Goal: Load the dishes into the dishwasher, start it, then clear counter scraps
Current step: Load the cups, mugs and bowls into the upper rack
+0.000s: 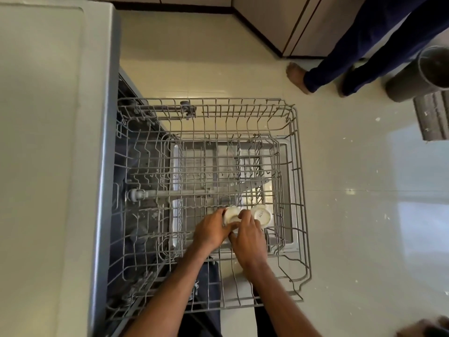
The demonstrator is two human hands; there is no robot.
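Note:
The dishwasher's grey wire upper rack [295, 166] is pulled out over the open door, with the lower rack visible beneath it. Two small white bowls lie upside down in the rack near its front middle. My left hand [211, 231] grips the left bowl [232, 214] from its left side. My right hand [249, 235] rests its fingers on that same bowl from the near side. The second bowl [263, 215] sits just to the right, touching the first, with a printed mark on its base.
A pale countertop [36, 142] runs along the left edge, above the dishwasher. Another person's legs [352, 52] and bare foot stand on the tiled floor at upper right. A metal bin [435, 66] and a grey mat [432, 115] lie at the far right.

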